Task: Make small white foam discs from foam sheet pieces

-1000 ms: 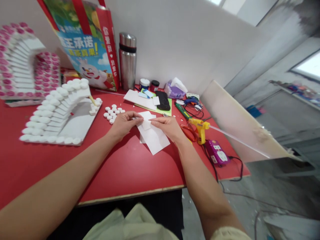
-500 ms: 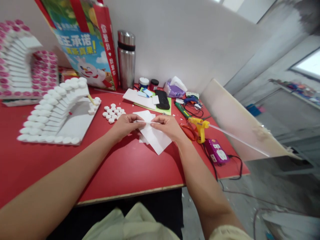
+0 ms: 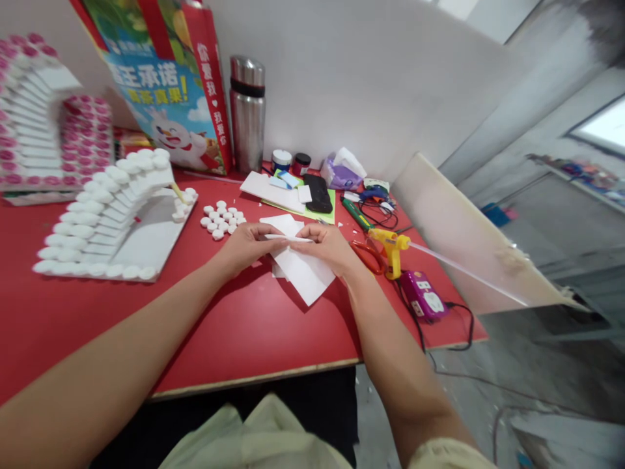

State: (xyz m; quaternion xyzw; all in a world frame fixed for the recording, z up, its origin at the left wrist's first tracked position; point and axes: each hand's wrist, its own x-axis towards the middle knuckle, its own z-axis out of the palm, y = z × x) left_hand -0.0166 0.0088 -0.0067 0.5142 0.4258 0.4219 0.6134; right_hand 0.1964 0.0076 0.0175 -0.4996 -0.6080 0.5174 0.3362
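Observation:
Between my hands is a white sheet of paper (image 3: 308, 275), pinched along a folded upper edge, its lower corner hanging towards me. My left hand (image 3: 249, 246) grips the fold from the left, thumb on top. From the right, my right hand (image 3: 326, 246) pinches the same fold, the two thumbs almost meeting. More white paper (image 3: 283, 224) lies beneath and behind on the red table (image 3: 234, 339). To the left of my left hand sits a cluster of small white round pieces (image 3: 222, 220). A white model staircase (image 3: 114, 218) edged with similar rounds stands farther left.
Right of my hands are red-handled pliers (image 3: 367, 257), a yellow glue gun (image 3: 390, 247) with a clear stick, and a purple power socket (image 3: 424, 296) with black cables. Behind stand a steel flask (image 3: 247, 117), a printed bag (image 3: 166, 91), small jars and a tissue pack (image 3: 342, 170).
My fingers have shifted slightly along the fold, and the paper's upper edge is turned over a little more. The hanging corner has moved slightly towards me. Other things stay put.

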